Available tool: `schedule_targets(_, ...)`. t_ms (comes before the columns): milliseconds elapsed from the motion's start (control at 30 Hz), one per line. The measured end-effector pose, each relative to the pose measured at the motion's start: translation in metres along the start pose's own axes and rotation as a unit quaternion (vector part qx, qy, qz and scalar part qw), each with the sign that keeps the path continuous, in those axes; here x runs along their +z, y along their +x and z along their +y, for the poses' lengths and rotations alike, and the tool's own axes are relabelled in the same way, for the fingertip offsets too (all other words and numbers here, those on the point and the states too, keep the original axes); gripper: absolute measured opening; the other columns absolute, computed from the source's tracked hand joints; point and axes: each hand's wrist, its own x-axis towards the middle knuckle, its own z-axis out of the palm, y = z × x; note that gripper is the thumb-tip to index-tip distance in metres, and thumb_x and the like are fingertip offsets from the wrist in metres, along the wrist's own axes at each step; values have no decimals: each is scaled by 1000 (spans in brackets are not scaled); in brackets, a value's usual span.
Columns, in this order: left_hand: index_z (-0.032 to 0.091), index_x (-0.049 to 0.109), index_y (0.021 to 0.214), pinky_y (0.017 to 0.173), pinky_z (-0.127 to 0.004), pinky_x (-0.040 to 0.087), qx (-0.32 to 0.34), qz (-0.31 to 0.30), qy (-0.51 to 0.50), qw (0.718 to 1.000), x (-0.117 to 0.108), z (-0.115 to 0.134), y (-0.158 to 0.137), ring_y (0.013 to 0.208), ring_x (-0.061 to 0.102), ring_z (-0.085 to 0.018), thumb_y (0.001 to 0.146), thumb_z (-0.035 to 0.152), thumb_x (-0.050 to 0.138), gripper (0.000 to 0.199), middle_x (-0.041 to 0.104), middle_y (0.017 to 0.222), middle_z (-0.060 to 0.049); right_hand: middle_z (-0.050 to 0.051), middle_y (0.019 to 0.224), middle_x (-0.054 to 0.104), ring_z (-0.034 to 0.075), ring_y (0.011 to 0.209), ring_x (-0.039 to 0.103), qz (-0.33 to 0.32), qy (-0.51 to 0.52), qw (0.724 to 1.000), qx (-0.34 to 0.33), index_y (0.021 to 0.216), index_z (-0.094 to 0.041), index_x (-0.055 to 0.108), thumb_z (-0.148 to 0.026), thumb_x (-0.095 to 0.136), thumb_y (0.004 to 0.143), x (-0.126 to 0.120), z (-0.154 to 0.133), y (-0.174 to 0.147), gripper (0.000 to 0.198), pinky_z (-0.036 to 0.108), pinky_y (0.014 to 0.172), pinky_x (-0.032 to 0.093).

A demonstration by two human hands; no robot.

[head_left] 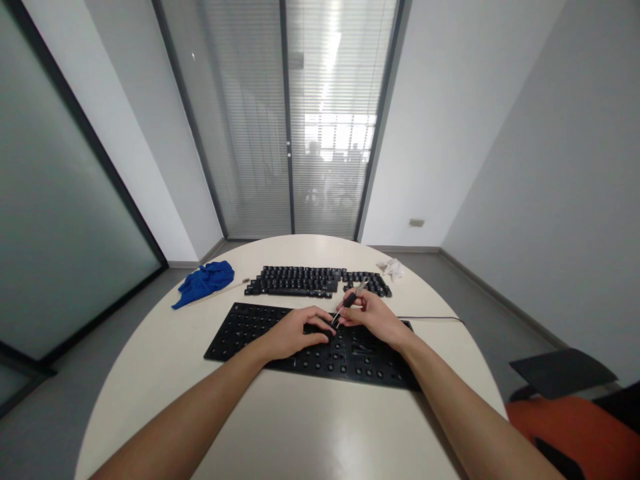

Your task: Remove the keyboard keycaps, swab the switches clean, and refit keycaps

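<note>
A black keyboard base [240, 333] with most of its keycaps off lies across the near part of the table, rows of bare switch spots showing. My left hand [293, 333] rests on its middle, fingers and thumb apart; the dark area between them is too dim to make out fully. My right hand [373, 313] is closed on a keycap puller [351, 300] with a black grip and thin metal wires. The puller is tilted, its wire ends down at the keyboard base close to my left fingertips.
Behind the base, loose black keycaps [300, 281] lie in keyboard order, with another group [370, 280] to the right. A blue cloth [205, 280] and a thin brush [225, 289] lie left. Crumpled white tissue [394, 269] sits back right. A cable [430, 318] runs rightward. An orange chair [565, 427] stands right.
</note>
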Motion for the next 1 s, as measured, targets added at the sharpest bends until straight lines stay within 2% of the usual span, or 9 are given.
schedule_targets(67,16,61,124,104,-39,46,14,0,33,999,0,1,0,102,71,-21,84,18,72,41,77,106,-8,2,93,68,19,78,72,21,-1,1000,1,96,-21,53,-44,85,66,-5,-2,-1,50,37,79,61)
schedule_targets(167,20,69,116,104,-37,45,33,24,109,993,-1,3,0,105,69,-21,87,23,69,29,76,109,-5,3,96,70,18,78,71,31,-3,999,18,99,-21,52,-39,86,64,-16,-7,-4,52,36,77,60)
schedule_targets(267,20,74,102,98,-34,47,36,40,156,986,-1,4,1,103,67,-21,88,26,68,16,75,108,-4,5,103,71,16,76,70,14,-38,999,25,102,-21,50,-34,83,67,-23,-10,-7,50,30,70,58)
schedule_targets(400,20,72,97,94,-34,47,67,48,206,975,2,2,1,99,65,-21,87,29,71,14,74,102,-5,4,92,72,15,74,69,-20,-88,996,12,101,-21,50,-39,79,73,-25,-12,-9,45,26,64,54)
schedule_targets(500,20,71,97,92,-34,47,96,48,252,962,4,0,0,100,62,-21,87,31,72,15,72,101,-5,4,87,72,15,74,69,-52,-106,993,0,97,-19,51,-45,77,76,-25,-12,-10,42,27,64,53)
schedule_targets(633,20,70,102,92,-33,47,110,31,291,950,2,0,-2,100,62,-21,90,29,69,15,72,102,-5,5,89,72,16,77,69,-67,-107,992,1,102,-19,52,-49,74,78,-27,-13,-11,44,28,68,54)
schedule_targets(733,21,69,107,96,-33,46,127,-5,321,938,-1,4,-4,103,62,-21,93,29,65,16,72,106,-5,4,87,71,15,76,68,-42,-106,993,-11,102,-18,53,-51,72,80,-30,-13,-9,44,28,68,54)
schedule_targets(800,22,70,108,96,-33,47,126,-7,339,932,-2,6,-3,103,63,-20,95,30,64,17,72,107,-4,3,83,69,15,74,67,-14,-108,994,-24,100,-19,54,-52,71,80,-33,-12,-7,43,27,66,53)
schedule_targets(1000,24,72,104,92,-32,49,72,100,391,912,-2,13,19,102,64,-21,92,32,66,16,73,106,-2,-1,71,63,15,64,63,51,-161,983,-75,96,-18,55,-51,67,83,-43,-4,-4,37,27,60,51)
